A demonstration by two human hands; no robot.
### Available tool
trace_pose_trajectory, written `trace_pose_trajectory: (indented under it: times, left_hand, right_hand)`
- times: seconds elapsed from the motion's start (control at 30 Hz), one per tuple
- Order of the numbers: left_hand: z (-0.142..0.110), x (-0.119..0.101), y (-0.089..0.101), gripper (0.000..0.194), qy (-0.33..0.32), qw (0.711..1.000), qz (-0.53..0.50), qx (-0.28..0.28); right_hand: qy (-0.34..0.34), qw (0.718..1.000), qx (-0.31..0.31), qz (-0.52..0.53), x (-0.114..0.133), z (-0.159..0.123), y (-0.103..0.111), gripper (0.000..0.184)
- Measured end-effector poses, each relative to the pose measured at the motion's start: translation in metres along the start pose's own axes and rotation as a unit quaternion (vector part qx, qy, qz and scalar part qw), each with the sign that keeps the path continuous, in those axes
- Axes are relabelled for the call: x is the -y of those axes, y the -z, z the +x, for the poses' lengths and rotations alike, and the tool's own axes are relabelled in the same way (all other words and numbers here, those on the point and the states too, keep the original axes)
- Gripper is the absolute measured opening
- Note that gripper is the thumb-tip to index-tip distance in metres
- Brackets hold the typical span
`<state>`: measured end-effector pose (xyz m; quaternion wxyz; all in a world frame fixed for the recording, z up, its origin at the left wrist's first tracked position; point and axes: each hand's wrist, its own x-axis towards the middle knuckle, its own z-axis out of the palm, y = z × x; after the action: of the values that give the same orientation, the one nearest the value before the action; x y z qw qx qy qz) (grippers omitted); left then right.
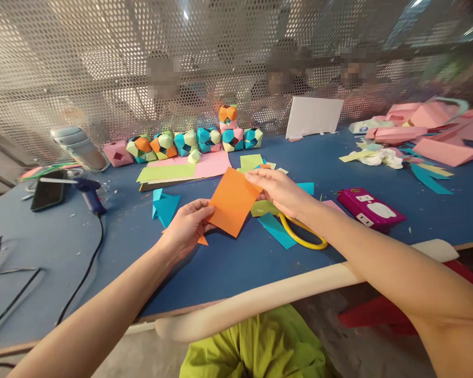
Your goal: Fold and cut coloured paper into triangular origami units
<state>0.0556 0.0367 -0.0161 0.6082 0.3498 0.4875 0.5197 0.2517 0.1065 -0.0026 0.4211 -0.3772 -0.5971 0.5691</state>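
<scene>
Two bare hands hold a flat orange paper rectangle above a blue desk, the left hand pinching its left corner between thumb and curled fingers, the right hand closed on the opposite upper edge. Behind it, faceted paper balls in pink, orange, green and blue line a perforated metal screen, one stacked above the row. Pink and lime sheets lie in front of them. Yellow-handled scissors rest beneath the right forearm, near a glossy magenta case with white markings, too small to read. A dark blue glue gun trails a black cord at left.
</scene>
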Motion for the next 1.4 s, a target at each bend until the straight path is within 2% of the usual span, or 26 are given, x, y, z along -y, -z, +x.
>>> trace_pose_trajectory:
  times: [0.1,0.27,0.4,0.5,0.57,0.67,0.8,0.93,1.03,1.13,1.23,1.4]
  left_hand:
    - [0.0,-0.002,0.001,0.005,0.001,0.999,-0.041,-0.027]
    - [-0.006,-0.005,-0.002,0.009,0.014,0.999,-0.029,0.013]
    - [-0.007,-0.004,-0.002,0.025,-0.021,0.998,-0.022,0.048]
    - [-0.006,-0.001,-0.001,0.023,-0.021,0.998,0.016,0.056]
    - [-0.006,0.001,-0.001,0.02,-0.016,0.997,0.059,0.048]
    - [-0.007,0.004,-0.004,0.017,-0.024,0.989,0.143,0.024]
    - [-0.007,0.007,-0.004,0.013,-0.072,0.952,0.299,0.012]
    - [-0.005,0.009,0.003,0.016,-0.176,0.879,0.444,0.001]
    - [-0.002,0.009,0.008,0.019,-0.206,0.822,0.531,-0.007]
    - [0.002,0.009,0.013,0.018,-0.225,0.782,0.581,-0.002]
    - [0.006,0.01,0.015,0.019,-0.228,0.765,0.602,0.002]
    - [0.01,0.011,0.018,0.022,-0.219,0.771,0.598,0.016]
  right_hand:
    - [-0.034,0.998,0.015,0.046,0.001,0.001,0.0,0.023]
    - [-0.033,0.998,0.024,0.044,0.001,0.002,0.0,0.016]
    - [-0.058,0.991,0.117,-0.036,0.008,-0.005,0.004,0.009]
    - [-0.064,0.979,0.165,-0.101,0.01,-0.01,0.004,0.01]
    - [-0.044,0.976,0.165,-0.134,0.008,-0.009,0.002,0.013]
    - [0.005,0.976,0.114,-0.183,0.002,-0.005,0.0,0.015]
    - [0.086,0.952,0.064,-0.286,-0.006,-0.002,-0.001,0.011]
    - [0.182,0.914,0.053,-0.358,-0.013,-0.007,-0.003,0.007]
    - [0.247,0.885,0.079,-0.387,-0.017,-0.012,-0.006,0.011]
    - [0.286,0.857,0.129,-0.408,-0.02,-0.016,-0.008,0.015]
    - [0.305,0.83,0.19,-0.427,-0.024,-0.02,-0.007,0.019]
    - [0.363,0.78,0.253,-0.443,-0.035,-0.027,-0.002,0.027]
